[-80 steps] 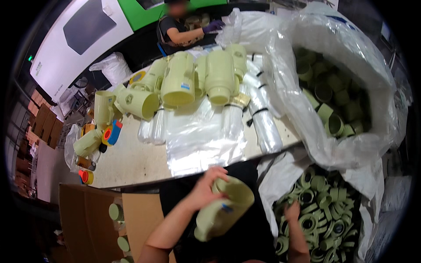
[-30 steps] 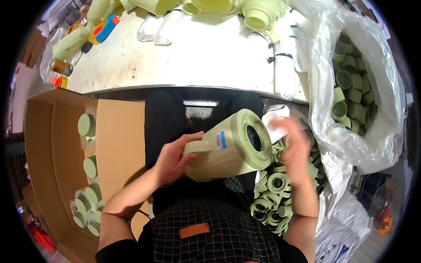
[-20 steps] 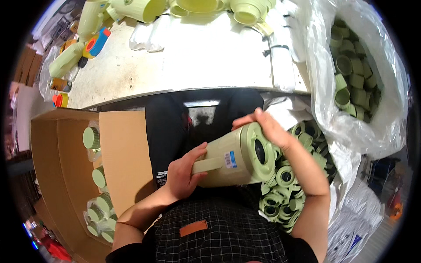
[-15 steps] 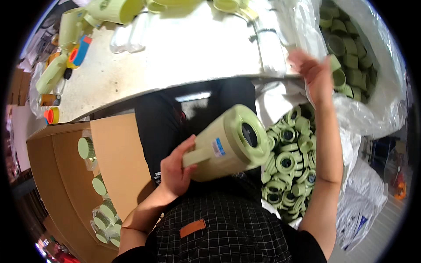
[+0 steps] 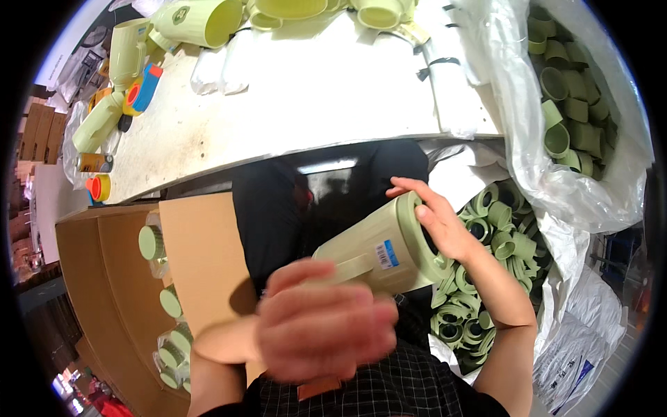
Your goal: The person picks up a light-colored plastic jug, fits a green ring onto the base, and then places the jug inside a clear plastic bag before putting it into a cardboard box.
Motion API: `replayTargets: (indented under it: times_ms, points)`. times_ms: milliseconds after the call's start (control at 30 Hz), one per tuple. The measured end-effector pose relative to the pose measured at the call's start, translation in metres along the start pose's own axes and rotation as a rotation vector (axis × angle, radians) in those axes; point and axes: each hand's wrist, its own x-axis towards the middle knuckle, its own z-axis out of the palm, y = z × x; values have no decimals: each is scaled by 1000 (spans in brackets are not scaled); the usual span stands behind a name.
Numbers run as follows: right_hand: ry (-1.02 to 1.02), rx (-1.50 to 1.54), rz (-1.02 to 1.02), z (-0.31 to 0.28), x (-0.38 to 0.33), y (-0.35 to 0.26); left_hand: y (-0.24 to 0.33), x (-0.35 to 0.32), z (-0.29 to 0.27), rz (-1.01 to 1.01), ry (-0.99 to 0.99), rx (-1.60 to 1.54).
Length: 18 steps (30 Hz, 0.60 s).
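A pale green lidded jug (image 5: 372,260) with a blue-and-white sticker lies tilted over my lap, its lid end toward the right. Across the lid (image 5: 420,229) rests my right hand (image 5: 445,222), thumb on top and fingers curled round the far rim, gripping the jug there. In front of the jug's near end, closer to the camera, my left hand (image 5: 323,323) is smeared by motion. It hides part of the jug's handle (image 5: 351,267), and its fingers cannot be made out clearly.
At left, an open cardboard box (image 5: 114,278) contains several green-lidded items. A sack of green lids (image 5: 462,306) stands at right; above it, a clear plastic bag (image 5: 531,153) holds green cups. The white table (image 5: 299,90) carries green jugs, wrapped pieces and a tape dispenser (image 5: 142,90).
My right hand has come down from beside the plastic bag onto the jug's lid. The left hand, earlier gripping the handle, has moved toward the camera and is blurred.
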Motion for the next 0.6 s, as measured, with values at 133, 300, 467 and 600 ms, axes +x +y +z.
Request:
replayTargets:
  times_ms: [133, 300, 467, 600]
  points:
    - [32, -179, -101, 1, 14, -6, -139, 72, 24, -7, 227, 220]
    - [38, -222, -164, -8, 21, -12, -260, 26, 70, -418, -259, 474]
    - [14, -27, -89, -9, 29, 10, -232, 26, 68, -482, 104, 318]
    - [29, -108, -146, -10, 42, -4, -253, 58, 83, -467, 15, 435]
